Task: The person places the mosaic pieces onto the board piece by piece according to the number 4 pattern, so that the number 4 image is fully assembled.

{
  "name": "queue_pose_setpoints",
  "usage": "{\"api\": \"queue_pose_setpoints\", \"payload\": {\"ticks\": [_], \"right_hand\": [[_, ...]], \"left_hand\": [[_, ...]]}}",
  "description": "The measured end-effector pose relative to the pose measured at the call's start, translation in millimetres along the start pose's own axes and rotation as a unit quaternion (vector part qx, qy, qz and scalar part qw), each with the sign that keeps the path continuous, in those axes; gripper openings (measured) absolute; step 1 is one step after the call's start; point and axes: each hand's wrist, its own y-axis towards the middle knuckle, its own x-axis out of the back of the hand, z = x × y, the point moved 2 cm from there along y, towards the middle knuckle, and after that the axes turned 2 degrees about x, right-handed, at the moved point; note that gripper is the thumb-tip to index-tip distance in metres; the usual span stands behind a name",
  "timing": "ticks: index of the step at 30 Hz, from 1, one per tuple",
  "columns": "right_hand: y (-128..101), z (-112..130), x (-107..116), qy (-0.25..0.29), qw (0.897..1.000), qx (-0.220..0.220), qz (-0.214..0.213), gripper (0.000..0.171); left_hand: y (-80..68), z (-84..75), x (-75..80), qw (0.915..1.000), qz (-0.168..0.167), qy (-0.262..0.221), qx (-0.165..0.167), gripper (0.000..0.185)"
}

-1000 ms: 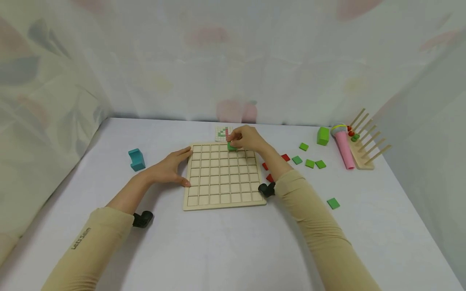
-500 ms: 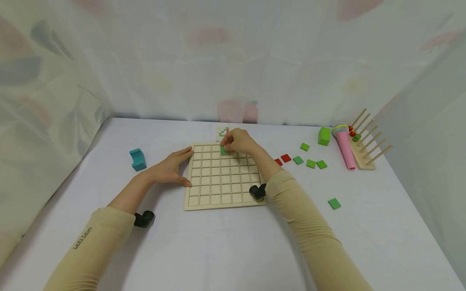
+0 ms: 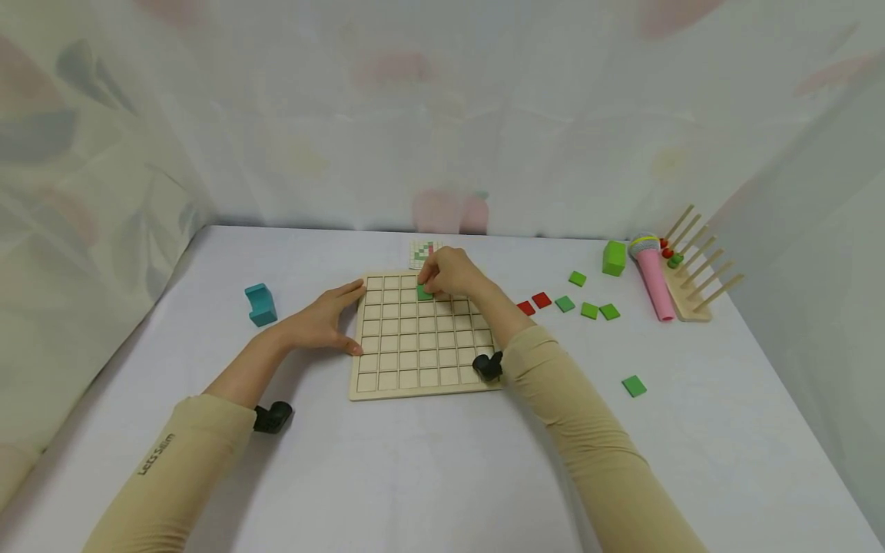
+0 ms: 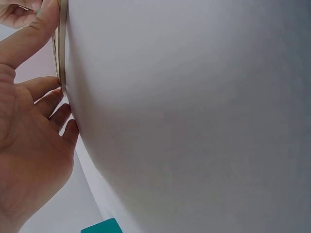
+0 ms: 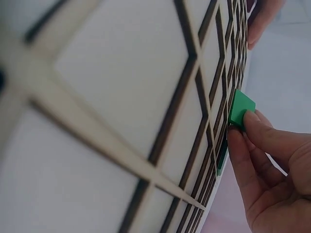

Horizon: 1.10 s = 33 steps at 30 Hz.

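A square wooden grid board (image 3: 409,358) lies flat on the white table. My right hand (image 3: 452,273) is over its far rows, pinching a green square tile (image 3: 424,293) between thumb and fingers. In the right wrist view that green tile (image 5: 241,108) is tilted at the grid, and a second dark green piece (image 5: 222,159) shows in the grid below the fingers. My left hand (image 3: 321,319) rests against the board's left edge, thumb and fingers spread. In the left wrist view the left hand's fingers (image 4: 48,102) touch the board's side.
A small pattern card (image 3: 422,253) lies behind the board. To the right are red tiles (image 3: 541,299), several green tiles (image 3: 565,303), a green block (image 3: 613,258), a pink toy microphone (image 3: 653,280) and a peg rack (image 3: 693,311). A teal block (image 3: 260,305) stands left.
My right hand has moved left across the far rows with the green tile, then slightly nearer to me. The left hand has stayed at the board's edge.
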Motion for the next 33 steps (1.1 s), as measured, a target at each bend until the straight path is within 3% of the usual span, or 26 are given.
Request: {"api": "queue_pose_setpoints", "payload": {"ticks": [33], "right_hand": [[1.8, -2.8, 0.4, -0.060, 0.998, 0.012, -0.019, 0.010]], "left_hand": [[-0.8, 0.5, 0.6, 1.0000, -0.003, 0.000, -0.006, 0.120]]}}
